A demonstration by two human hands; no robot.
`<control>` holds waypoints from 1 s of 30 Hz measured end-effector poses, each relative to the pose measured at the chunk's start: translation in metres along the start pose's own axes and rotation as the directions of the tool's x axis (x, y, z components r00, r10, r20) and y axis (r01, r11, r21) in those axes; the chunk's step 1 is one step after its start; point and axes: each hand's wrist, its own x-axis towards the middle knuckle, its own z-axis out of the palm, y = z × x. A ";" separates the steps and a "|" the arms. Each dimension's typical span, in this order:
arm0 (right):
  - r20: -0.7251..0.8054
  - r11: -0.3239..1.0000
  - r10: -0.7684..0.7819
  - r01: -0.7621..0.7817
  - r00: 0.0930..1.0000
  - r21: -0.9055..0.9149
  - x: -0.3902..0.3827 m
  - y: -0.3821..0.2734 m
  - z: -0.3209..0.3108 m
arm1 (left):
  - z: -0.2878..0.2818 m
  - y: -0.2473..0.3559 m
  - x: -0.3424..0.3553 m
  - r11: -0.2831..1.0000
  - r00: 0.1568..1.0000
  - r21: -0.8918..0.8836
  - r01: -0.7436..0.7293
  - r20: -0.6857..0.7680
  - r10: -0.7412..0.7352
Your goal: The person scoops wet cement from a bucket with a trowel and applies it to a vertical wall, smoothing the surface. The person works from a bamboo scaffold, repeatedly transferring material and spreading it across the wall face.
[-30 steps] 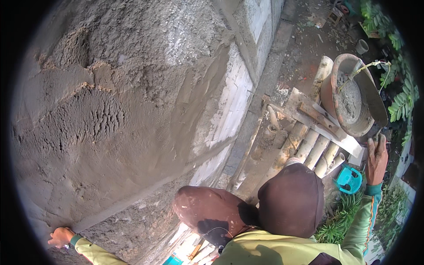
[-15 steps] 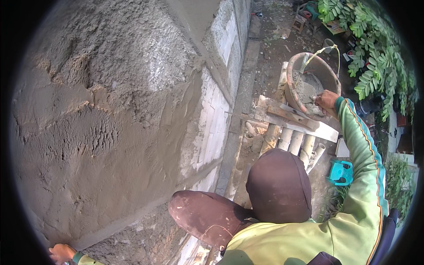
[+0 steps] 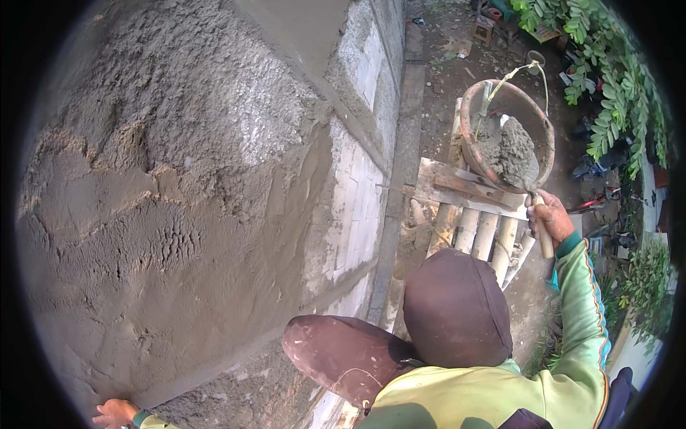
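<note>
My right hand [image 3: 550, 218] is wrapped round the wooden handle of a trowel [image 3: 544, 239]. A thick heap of wet mortar [image 3: 516, 151] covers its blade, over the near rim of a round bucket [image 3: 468, 136]. More grey mortar lies inside the bucket, and a cord handle arches above it. At the lower left, my left hand [image 3: 116, 413] is beside the plastered wall [image 3: 143, 286], its fingers stretched out and partly cut off by the picture's edge. I cannot make out whether it touches the wall.
The bucket stands by wooden boards [image 3: 471, 189] laid over bamboo poles [image 3: 484, 237]. White blocks [image 3: 354, 204] show on the bare part of the wall. My bent knees [image 3: 457, 307] are between wall and poles. Leafy branches [image 3: 607, 79] hang at the upper right; a stool [image 3: 484, 30] stands far back.
My right hand has drawn back toward me from inside the bucket's rim, lifting the trowel with a heap of mortar on it. The left hand has shifted slightly right in the picture.
</note>
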 end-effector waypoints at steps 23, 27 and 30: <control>0.013 0.517 0.086 -0.055 0.996 0.854 0.352 0.108 0.341 | -0.153 0.067 0.005 0.721 0.709 -0.448 0.528 0.701 -0.083; -0.405 0.651 0.159 0.212 0.900 0.728 0.399 0.124 0.350 | -0.187 0.077 -0.004 0.676 0.634 -0.400 0.619 0.762 -0.130; -0.758 0.915 0.152 0.200 0.635 0.351 0.473 0.137 0.388 | -0.189 0.092 0.003 0.656 0.644 -0.415 0.631 0.751 -0.144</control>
